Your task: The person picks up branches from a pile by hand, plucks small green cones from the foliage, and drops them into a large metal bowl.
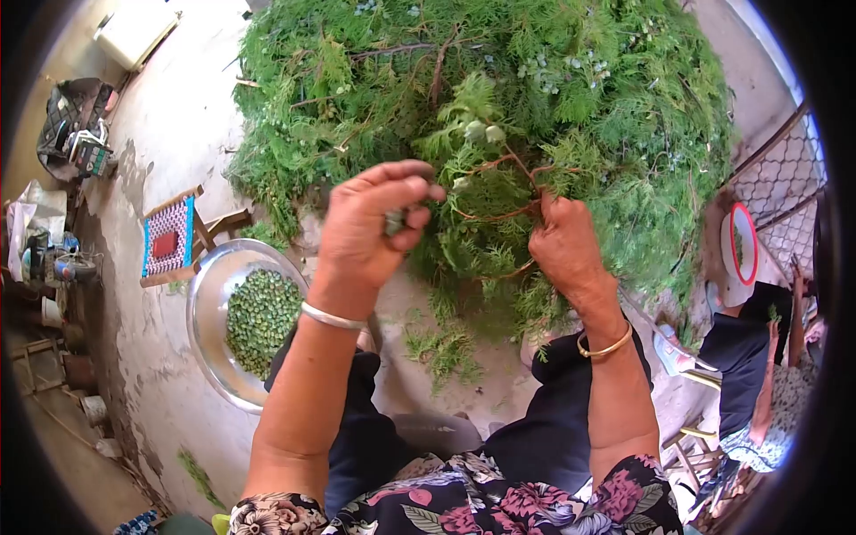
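My right hand (571,239) is closed round the brown stem of a leafy green branch (499,178), which carries pale green cones (484,132) near its top. Just left of that branch, my left hand (379,218) is curled with small green cones (393,223) showing between its fingers and palm. Behind both hands lies a large heap of green branches (357,98). A metal basin (207,348) to the left of my left forearm holds a pile of picked green cones (263,321).
A woven stool (168,241) with a red object on it stands beyond the basin. At the right sit another person (758,383) and a red-rimmed basin (738,245), near a wire mesh (785,169). Bags and tools (85,147) line the left wall.
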A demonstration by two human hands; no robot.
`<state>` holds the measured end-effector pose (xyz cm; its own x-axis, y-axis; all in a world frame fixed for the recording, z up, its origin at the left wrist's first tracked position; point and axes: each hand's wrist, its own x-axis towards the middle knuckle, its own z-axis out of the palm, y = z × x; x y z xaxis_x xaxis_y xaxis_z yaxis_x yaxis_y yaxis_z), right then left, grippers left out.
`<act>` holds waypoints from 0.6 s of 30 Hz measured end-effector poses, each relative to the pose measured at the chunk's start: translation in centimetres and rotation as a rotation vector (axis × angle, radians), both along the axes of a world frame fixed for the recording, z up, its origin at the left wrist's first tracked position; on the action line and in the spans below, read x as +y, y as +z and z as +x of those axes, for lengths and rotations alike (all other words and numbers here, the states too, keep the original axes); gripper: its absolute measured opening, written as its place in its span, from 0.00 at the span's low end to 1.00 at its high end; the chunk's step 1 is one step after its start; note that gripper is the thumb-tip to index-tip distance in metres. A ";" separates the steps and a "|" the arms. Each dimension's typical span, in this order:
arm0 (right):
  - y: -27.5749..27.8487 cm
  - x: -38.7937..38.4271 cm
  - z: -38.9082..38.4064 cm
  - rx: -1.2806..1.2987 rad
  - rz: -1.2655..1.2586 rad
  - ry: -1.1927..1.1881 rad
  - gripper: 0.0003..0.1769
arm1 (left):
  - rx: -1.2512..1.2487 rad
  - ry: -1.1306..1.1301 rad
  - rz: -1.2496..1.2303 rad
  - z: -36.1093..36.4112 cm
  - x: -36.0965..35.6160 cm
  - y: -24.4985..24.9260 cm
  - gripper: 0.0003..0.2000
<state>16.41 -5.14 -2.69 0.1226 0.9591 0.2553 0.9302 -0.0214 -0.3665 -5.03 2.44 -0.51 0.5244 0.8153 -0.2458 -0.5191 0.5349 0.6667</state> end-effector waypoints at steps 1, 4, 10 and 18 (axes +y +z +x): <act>-0.2 0.1 0.1 -0.004 -0.001 0.004 0.02 | 0.228 0.026 0.049 0.8 -0.6 0.1 0.10; -0.7 0.2 0.0 0.134 0.041 0.039 0.14 | 0.323 0.075 0.096 2.3 -1.6 0.1 0.12; -0.6 0.2 -0.9 0.148 0.018 0.075 0.03 | 0.252 0.148 0.093 2.8 -1.2 -0.1 0.08; -0.1 -0.4 -0.3 0.038 0.066 0.031 0.03 | 0.424 0.532 0.263 -2.0 2.3 0.2 0.09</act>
<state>16.12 -5.51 -2.79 0.1036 0.9437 0.3143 0.9155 0.0330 -0.4009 -7.06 4.74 -0.30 -0.0564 0.9933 -0.1006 -0.3325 0.0763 0.9400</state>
